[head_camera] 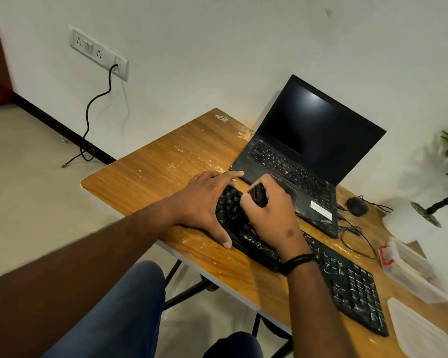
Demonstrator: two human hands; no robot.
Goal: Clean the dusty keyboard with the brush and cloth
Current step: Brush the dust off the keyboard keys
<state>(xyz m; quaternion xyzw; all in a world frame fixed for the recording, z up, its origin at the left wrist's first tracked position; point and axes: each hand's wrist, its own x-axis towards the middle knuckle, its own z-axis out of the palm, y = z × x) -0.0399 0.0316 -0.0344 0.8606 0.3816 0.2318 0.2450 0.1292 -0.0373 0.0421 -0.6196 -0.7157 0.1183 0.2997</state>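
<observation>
Fingers of our right hand [267, 205] are curled around the brush [258, 194], while our left hand [204, 200] presses flat on the keyboard [347, 285] near the tabletop's front edge, so hard strokes could push it off.

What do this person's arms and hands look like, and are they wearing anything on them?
Both forearms are bare, with no sleeves in view, and neither hand wears a glove. The right hand has a thin black band around its wrist and a small dark mark on its back. The left hand shows no rings, watch or band.
</observation>
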